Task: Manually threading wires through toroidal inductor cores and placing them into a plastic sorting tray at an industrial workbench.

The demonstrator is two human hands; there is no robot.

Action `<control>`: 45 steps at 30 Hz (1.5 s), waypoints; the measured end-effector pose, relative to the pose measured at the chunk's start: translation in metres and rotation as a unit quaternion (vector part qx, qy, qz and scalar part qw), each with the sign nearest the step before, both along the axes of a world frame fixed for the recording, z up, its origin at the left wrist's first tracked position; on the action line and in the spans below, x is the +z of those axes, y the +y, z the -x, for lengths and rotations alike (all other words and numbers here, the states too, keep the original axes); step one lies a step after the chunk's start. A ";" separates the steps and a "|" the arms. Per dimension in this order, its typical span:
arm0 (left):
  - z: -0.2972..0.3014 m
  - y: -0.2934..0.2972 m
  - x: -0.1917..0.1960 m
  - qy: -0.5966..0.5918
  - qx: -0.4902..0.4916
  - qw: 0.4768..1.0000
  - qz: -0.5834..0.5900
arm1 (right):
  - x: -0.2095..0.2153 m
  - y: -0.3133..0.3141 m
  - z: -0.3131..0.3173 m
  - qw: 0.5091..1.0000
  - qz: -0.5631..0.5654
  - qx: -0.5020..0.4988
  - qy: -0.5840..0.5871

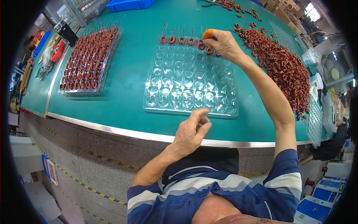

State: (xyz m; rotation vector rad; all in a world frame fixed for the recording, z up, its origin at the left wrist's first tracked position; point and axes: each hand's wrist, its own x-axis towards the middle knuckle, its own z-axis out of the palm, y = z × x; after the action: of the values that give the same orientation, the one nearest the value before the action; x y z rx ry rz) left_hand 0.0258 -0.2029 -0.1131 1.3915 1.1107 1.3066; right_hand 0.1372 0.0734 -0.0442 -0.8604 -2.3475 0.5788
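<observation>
Head view: right hand (223, 44), fingers pinching a coil (201, 45), fills the tray (190, 108) while left hand (191, 134) hovers loosely curled, empty; the next pocket needs careful aim.

right hand (223, 44) hides far tray pockets | blue bin (128, 4) cut off by top edge

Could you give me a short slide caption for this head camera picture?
Right hand sets a copper coil into a clear blister tray on a green bench, left hand hovering empty near the edge.
</observation>
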 end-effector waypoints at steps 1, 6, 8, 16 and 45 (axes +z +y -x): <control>0.001 -0.001 0.001 0.002 0.002 1.000 0.002 | -0.003 0.004 0.005 1.000 0.015 0.010 -0.022; 0.001 -0.001 0.004 0.026 -0.006 1.000 -0.001 | -0.008 0.014 0.005 0.997 0.026 0.013 -0.067; -0.002 0.002 0.003 0.026 -0.022 0.999 0.000 | -0.004 0.021 -0.008 0.992 -0.100 -0.003 -0.083; 0.004 -0.002 -0.002 -0.013 -0.004 0.999 0.047 | 0.062 -0.033 -0.135 0.952 -0.179 -0.072 -0.237; -0.012 0.001 0.001 0.055 -0.008 0.998 -0.004 | 0.001 -0.170 -0.285 0.947 -0.070 -0.232 -0.211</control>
State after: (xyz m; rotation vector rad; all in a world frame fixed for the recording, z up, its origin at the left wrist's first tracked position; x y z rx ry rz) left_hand 0.0379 -0.2017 -0.1125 1.4897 1.1658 1.2357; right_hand 0.4222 -0.0965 -0.0430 -1.5276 -2.3789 0.0283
